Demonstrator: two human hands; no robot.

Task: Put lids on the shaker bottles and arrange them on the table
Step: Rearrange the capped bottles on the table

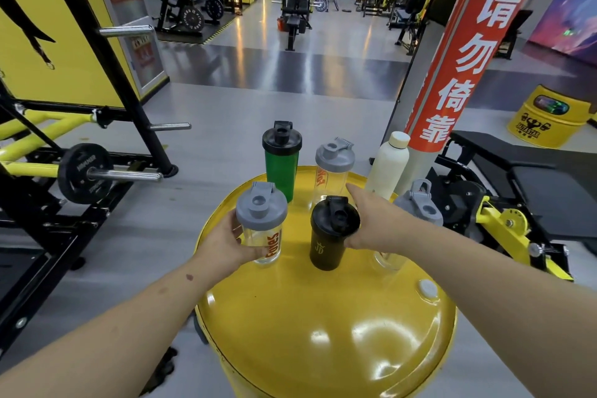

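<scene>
Left grip (226, 244) wrapped around clear grey-lidded shaker (262, 225), standing upright on yellow desk (323, 317). Right grip (371, 220) spread, thumb against black shaker (332, 233), fingers reaching past it toward second clear shaker (332, 168). Beyond left grip: green shaker (281, 160), lidded. Behind right grip: another grey-lidded shaker (420, 207), partly hidden. Farther off: cream bottle (389, 165).

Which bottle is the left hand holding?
The clear shaker with a grey lid and orange lettering, nearest the left hand; the other grey-lidded clear shakers stand farther right.
</scene>
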